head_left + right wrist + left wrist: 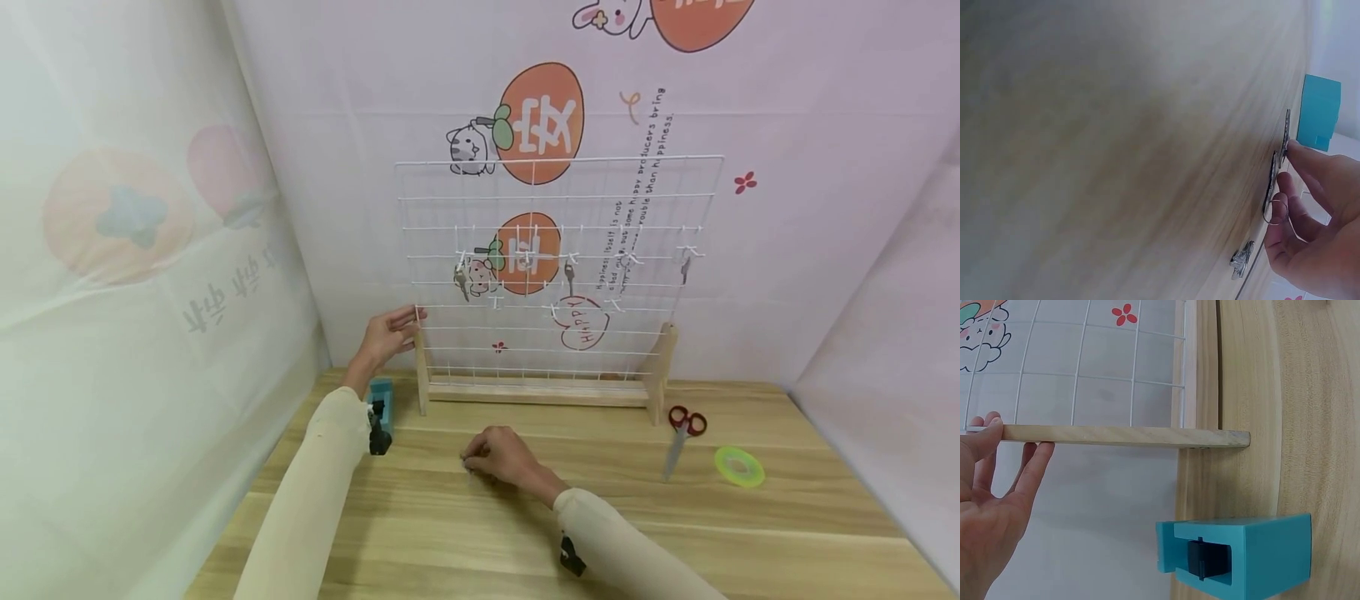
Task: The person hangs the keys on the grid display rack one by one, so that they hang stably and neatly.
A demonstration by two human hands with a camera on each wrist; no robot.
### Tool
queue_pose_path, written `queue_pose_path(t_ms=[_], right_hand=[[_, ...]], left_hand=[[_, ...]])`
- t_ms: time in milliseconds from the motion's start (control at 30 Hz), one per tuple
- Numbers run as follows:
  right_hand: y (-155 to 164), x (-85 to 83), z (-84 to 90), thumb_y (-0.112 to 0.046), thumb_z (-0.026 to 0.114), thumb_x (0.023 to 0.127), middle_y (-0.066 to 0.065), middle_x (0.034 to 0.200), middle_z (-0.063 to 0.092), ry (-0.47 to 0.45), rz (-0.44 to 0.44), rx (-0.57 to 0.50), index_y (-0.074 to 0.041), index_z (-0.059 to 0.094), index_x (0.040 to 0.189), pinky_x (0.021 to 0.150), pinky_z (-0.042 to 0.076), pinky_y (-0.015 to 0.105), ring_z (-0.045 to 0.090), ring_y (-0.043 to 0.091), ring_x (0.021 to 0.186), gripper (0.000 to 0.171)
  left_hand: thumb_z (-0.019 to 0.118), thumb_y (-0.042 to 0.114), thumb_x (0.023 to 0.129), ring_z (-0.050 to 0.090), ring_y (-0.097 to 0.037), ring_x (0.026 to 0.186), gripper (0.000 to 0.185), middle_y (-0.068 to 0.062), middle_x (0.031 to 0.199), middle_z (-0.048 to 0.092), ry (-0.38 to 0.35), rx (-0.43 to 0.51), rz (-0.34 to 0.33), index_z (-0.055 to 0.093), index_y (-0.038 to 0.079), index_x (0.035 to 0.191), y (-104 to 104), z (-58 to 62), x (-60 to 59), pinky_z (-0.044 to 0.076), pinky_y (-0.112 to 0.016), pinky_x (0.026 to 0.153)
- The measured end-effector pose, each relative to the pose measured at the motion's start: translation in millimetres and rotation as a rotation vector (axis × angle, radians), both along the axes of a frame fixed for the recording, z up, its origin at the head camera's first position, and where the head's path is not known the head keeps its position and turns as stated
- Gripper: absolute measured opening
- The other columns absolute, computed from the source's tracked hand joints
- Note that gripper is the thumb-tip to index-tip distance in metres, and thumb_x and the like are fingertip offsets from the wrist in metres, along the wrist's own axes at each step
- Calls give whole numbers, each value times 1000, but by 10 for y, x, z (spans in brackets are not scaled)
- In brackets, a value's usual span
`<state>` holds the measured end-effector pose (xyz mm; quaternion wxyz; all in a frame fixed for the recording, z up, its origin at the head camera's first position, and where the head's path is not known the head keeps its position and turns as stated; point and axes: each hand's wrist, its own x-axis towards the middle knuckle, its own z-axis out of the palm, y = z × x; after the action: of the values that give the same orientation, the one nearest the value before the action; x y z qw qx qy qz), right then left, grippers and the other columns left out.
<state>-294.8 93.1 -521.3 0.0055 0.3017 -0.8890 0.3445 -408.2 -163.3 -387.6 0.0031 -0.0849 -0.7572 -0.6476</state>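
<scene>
left hand (386, 335) lies open, straight fingers against the wooden post (1122, 435) of the wire grid rack (558, 267), with a teal box (380, 398) just below its wrist. right hand (501, 457) rests on the table (787, 533), fingertips (1297, 153) pinching keys (1277, 169) lying flat beneath it. scissors (681, 437) and tape roll (738, 466) lie well apart to its right; nothing lies between the hands.

The backdrop (750, 275) reads "Happy" on a heart (583, 323) and "happiness."

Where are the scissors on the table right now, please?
In the head view the scissors lie on the table's right, beside the green tape roll, near the rack's right foot.
</scene>
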Motion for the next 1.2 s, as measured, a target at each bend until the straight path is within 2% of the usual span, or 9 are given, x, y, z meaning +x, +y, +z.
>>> queue_pose_path(t_ms=[233,400,633,867,1067,1200], right_hand=[[53,17,43,-12,79,95,-2,91,79,48,-28,-22,-9,82,94,70,57,21,69,5,78,5],[87,2,130,-9,77,95,3,89,79,88,-10,-84,-7,82,94,64,56,20,70,11,73,5],[150,-25,271,-9,75,96,4,89,79,117,14,-152,-3,81,98,69,58,22,72,14,76,8],[258,-77,482,-10,76,96,3,90,79,154,-6,-181,-6,81,99,71,58,22,73,16,78,7],[365,-169,732,-10,77,95,4,89,79,190,-20,-236,-4,80,100,70,59,23,73,16,77,9],[434,-254,919,-13,77,96,2,90,79,215,-74,-245,-6,81,101,65,58,23,72,13,77,9]], left_hand=[[58,1,106,52,-32,140,47,-11,149,59,3,2,-10,53,7,153,27,1,-1,51,-51,106],[59,1,105,52,-32,141,47,-12,149,59,-2,7,-2,54,7,152,29,21,18,51,-51,107],[57,0,106,48,-34,143,48,-14,151,56,0,12,-18,51,6,153,6,-8,28,49,-51,109],[58,2,106,50,-32,142,46,-14,151,57,6,1,-9,54,7,151,-10,-18,34,49,-51,108],[59,4,106,53,-31,140,45,-12,149,59,8,-20,1,55,8,151,-3,-15,31,53,-52,104],[59,4,106,53,-32,140,45,-11,149,59,7,-22,0,55,7,151,7,-10,33,53,-53,104]])
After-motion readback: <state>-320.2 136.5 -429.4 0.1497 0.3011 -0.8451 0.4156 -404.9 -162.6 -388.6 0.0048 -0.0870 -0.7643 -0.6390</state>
